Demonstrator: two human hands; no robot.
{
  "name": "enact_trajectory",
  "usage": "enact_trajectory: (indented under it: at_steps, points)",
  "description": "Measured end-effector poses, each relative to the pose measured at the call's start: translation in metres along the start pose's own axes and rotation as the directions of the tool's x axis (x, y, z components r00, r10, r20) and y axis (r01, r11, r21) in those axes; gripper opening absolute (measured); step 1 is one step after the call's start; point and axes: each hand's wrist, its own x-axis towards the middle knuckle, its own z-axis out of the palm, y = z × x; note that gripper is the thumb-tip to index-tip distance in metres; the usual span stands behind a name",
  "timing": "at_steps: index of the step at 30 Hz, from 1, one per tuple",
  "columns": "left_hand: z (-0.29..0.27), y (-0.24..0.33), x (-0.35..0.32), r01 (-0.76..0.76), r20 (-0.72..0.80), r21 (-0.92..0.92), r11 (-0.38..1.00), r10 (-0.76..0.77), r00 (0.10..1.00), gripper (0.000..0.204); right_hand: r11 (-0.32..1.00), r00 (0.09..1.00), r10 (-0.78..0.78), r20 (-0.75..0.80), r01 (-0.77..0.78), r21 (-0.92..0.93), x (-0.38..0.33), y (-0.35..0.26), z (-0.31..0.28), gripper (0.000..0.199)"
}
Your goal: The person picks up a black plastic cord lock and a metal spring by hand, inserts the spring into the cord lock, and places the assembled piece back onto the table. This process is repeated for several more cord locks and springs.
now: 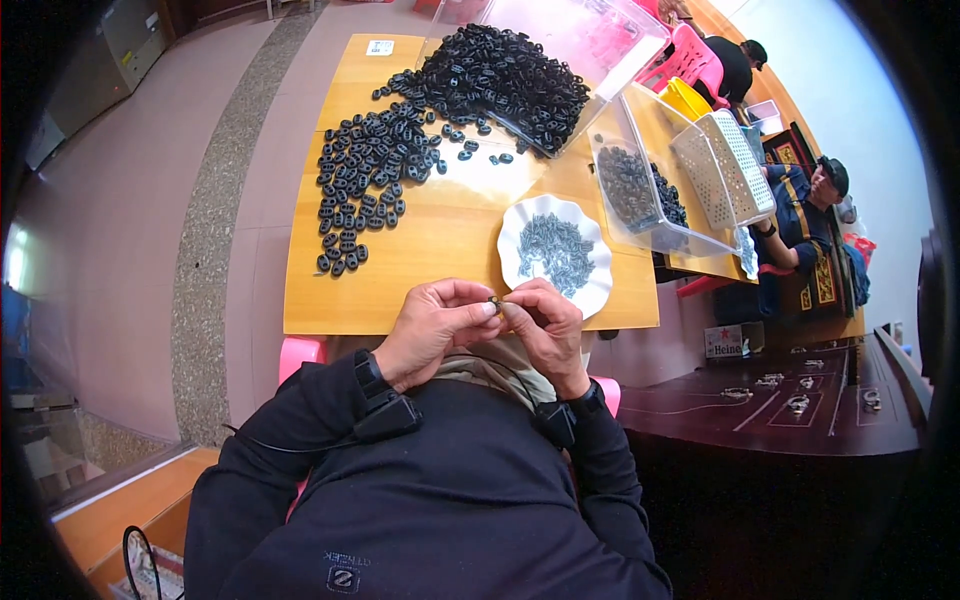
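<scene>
Observed both hands raised together just above the near edge of the wooden table. Left hand curled, thumb and forefinger closed on a small dark part. Right hand met it from the other side, fingertips pinched on the same part. Part held between the two hands, clear of the tabletop, directly in front of the white scalloped dish. Detail of the part too small to make out.

Noted small dark slender pieces heaped in the dish. Found black oval rings spread loosely across the left and middle of the table, thickening into a pile spilling from a tipped clear plastic bin at the far end. Recorded a second clear bin to the right of the dish, holding more dark pieces. Dark sleeves and black wrist straps on both forearms. Another person seated beyond the table's right side.
</scene>
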Motion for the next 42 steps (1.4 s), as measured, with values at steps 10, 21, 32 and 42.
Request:
enact_trajectory:
  at_steps: [10, 21, 32, 42]
  points:
    - [0.001, 0.001, -0.001, -0.004, -0.024, -0.008, 1.000, 0.004, 1.000, 0.016, 0.967, 0.994, 0.108, 0.007, -0.107, 0.231, -0.003, -0.006, 0.002, 0.007]
    - [0.003, 0.004, -0.003, 0.010, -0.004, 0.007, 1.000, -0.010, 1.000, 0.015, 0.984, 0.995, 0.101, -0.028, -0.095, 0.153, -0.004, 0.000, 0.004, 0.004]
    - [0.002, 0.001, -0.002, -0.001, -0.008, -0.023, 1.000, 0.001, 1.000, 0.015, 0.988, 0.994, 0.103, -0.025, -0.100, 0.115, -0.005, 0.001, 0.004, 0.003]
    - [0.002, 0.000, -0.002, 0.003, -0.004, -0.004, 1.000, -0.003, 1.000, 0.015, 0.988, 0.994, 0.103, -0.040, -0.097, 0.122, -0.006, 0.002, 0.006, 0.004]
